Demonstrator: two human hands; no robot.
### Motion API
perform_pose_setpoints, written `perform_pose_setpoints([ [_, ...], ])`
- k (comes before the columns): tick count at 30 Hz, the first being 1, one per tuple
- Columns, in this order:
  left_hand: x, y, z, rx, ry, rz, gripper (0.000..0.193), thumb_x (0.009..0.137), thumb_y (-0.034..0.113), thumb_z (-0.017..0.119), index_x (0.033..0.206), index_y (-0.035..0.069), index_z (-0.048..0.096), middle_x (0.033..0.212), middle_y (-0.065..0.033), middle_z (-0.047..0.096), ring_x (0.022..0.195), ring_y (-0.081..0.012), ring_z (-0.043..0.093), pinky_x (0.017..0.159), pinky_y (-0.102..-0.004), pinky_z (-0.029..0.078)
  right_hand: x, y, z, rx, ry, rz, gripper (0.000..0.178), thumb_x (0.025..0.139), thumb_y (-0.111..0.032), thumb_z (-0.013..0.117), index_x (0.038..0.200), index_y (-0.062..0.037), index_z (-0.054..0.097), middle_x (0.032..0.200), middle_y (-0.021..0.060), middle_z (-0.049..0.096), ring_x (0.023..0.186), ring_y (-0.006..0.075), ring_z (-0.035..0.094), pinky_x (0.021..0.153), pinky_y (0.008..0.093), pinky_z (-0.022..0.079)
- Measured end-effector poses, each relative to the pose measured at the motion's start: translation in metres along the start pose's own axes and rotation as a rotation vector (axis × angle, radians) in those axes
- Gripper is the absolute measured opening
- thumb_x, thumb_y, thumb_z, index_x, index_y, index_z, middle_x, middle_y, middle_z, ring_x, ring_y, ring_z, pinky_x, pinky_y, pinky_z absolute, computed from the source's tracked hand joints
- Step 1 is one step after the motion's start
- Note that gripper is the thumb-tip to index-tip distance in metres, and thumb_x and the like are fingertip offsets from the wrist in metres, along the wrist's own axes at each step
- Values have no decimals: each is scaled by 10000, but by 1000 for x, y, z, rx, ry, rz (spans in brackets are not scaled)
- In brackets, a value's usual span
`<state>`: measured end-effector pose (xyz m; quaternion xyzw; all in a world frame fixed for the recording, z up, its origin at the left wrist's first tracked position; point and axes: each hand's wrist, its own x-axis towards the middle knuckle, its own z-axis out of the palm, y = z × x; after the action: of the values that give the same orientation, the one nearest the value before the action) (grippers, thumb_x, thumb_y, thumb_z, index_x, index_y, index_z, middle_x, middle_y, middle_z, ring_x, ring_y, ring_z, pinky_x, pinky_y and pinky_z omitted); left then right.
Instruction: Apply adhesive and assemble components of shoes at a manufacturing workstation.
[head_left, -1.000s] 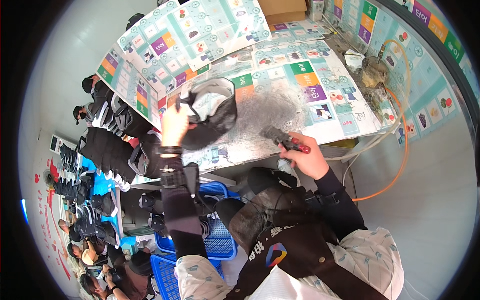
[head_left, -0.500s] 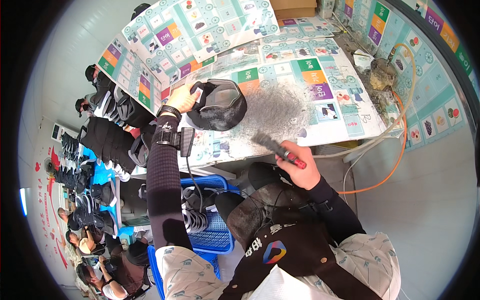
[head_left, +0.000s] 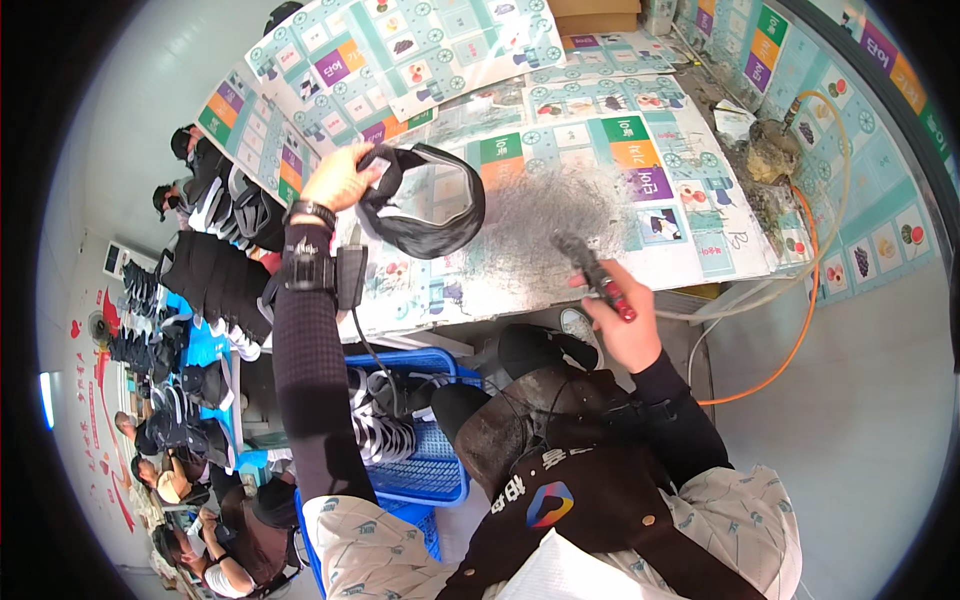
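My left hand [head_left: 345,178] is closed on the edge of a ring-shaped black fabric piece [head_left: 425,235] with a grey lining. The piece is tilted over the worktable [head_left: 540,278], its opening showing. My right hand [head_left: 625,315] grips a short black tool [head_left: 592,268] with a red end and a blunt grey head. Its head points at the table, to the right of the fabric piece and apart from it. A watch-like black device [head_left: 310,265] is strapped on my left forearm, with a cabled black block [head_left: 350,272] beside it.
Black specks and scuffs cover the middle of the printed tabletop. Printed boards [head_left: 440,45] stand at the back. A crusted pot [head_left: 775,150] with an orange hose [head_left: 815,290] is on the right. Blue baskets [head_left: 425,465] hold fabric pieces below; stacked black pieces [head_left: 215,275] and people are left.
My left hand has moved slightly left and up, and the fabric piece has turned to show more of its opening. My right hand and tool have shifted right, the head rising.
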<state>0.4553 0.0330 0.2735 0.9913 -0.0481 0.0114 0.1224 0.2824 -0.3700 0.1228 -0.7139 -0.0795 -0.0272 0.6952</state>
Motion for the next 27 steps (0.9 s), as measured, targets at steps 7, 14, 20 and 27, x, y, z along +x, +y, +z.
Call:
perform_pose_setpoints([
  [7,-1,12,31,56,-74,95,445,913,175,748,1347,114,675,1266,-182,715,1183,-342,671,1013,-408,513,-17,-11,2,-125,-315,-232,261,820,-36,721,1057,-13,616,811,206,621,757,439,617,687,399,496],
  [14,-7,15,35,65,-113,54,484,923,161,751,1397,183,657,1308,-162,704,1205,-346,665,1034,-399,507,-20,-10,5,-164,-378,-294,254,823,-29,707,1055,-14,605,801,207,612,752,451,604,669,413,481],
  [20,-11,15,38,71,-70,87,455,928,165,736,1376,143,659,1283,-174,709,1183,-347,667,1016,-401,507,-19,1,9,-170,-199,-76,185,819,-50,710,980,-5,632,739,206,603,734,445,621,659,422,488],
  [27,-15,22,18,10,-53,108,379,907,105,742,1284,95,702,1182,-167,740,1093,-323,693,965,-391,520,-8,10,1,105,-83,-38,245,860,14,653,1105,10,650,853,97,711,654,192,616,658,344,502],
])
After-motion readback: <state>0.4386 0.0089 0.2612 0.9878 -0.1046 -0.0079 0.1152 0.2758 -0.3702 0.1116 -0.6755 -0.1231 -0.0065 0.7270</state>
